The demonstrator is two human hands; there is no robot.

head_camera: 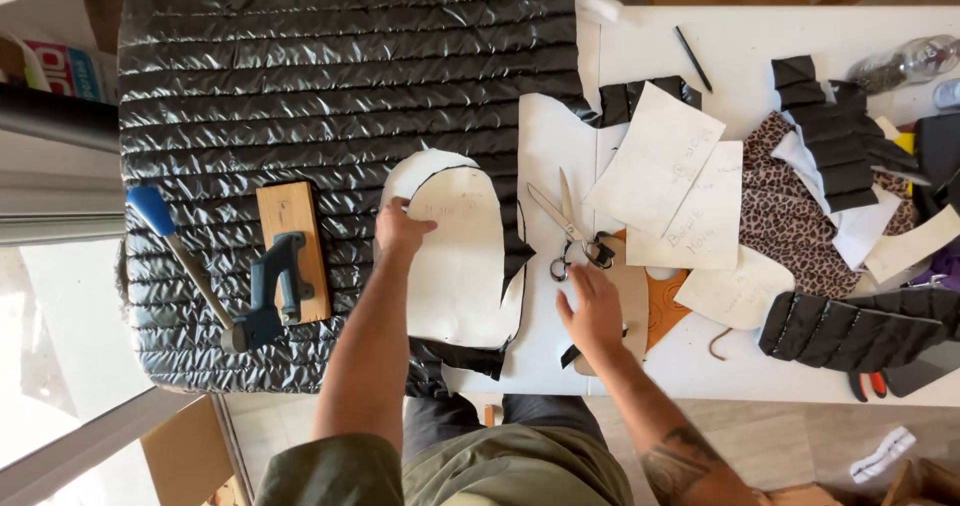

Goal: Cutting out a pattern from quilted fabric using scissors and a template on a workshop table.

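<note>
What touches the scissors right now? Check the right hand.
Apart. The head view shows the right hand just below the scissors, with a thin strip of table between fingertips and handles.

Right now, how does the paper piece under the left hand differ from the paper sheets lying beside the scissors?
The paper pattern under the left hand has a rounded, arch-like outline; the paper sheets right of the scissors are straight-edged. The pattern lies on black quilted fabric; the sheets overlap loosely on the white table. Both are white with handwriting.
</note>
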